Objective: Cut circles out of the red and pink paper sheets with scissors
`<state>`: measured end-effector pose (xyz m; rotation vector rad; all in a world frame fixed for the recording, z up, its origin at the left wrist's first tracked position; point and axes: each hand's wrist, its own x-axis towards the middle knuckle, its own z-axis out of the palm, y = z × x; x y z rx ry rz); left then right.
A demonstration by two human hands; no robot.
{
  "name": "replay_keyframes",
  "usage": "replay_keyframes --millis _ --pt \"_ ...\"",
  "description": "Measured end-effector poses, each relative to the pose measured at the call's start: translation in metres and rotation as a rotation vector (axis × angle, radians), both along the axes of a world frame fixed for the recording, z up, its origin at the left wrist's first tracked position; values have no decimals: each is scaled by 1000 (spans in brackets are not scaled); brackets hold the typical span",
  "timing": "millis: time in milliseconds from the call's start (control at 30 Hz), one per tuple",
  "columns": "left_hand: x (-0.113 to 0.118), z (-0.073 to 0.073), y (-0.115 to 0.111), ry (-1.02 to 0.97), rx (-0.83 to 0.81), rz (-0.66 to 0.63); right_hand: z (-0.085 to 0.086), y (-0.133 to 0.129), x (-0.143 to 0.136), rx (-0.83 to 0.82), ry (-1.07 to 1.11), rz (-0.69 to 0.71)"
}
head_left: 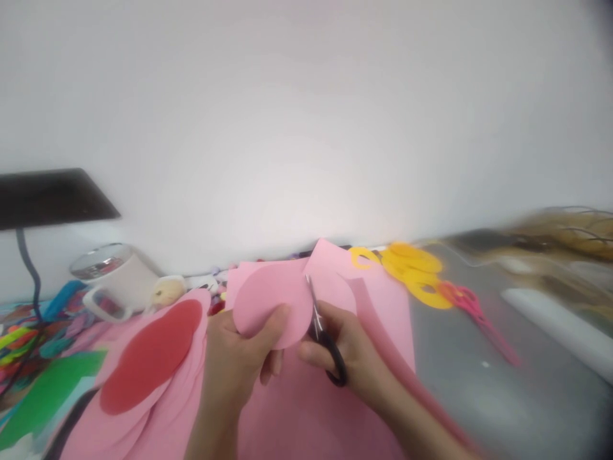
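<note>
A rounded piece of pink paper (268, 291) is pinched in my left hand (253, 348), thumb on top and fingers beneath. My right hand (342, 342) grips black-handled scissors (330, 351), whose blades point up along the right edge of that paper. More pink paper (335, 284) shows just beyond the blades; whether it is still joined to the held piece, I cannot tell. Under both hands lies a large pink sheet (306, 409), its right side curling.
Red ovals (153, 358) top a stack of pink cutouts (167, 409) at left, near a white mug (119, 281) and a green sheet (52, 396). Yellow paper pieces (412, 262) and pink scissors (474, 313) lie right, beside a white roll (555, 319). A wall (306, 128) stands behind.
</note>
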<state>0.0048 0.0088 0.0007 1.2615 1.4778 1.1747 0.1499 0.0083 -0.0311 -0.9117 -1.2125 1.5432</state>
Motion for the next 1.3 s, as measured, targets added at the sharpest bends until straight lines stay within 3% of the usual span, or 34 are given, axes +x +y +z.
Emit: replay_keyframes --millis 967,1100,1300 --pt "0 3 0 9 -10 8 -2 1 0 40 -10 20" --pt "0 2 0 5 -3 14 -2 1 -1 -3 -55 -53" --pt "-4 2 0 2 -51 -41 -1 2 -1 4 -99 -280"
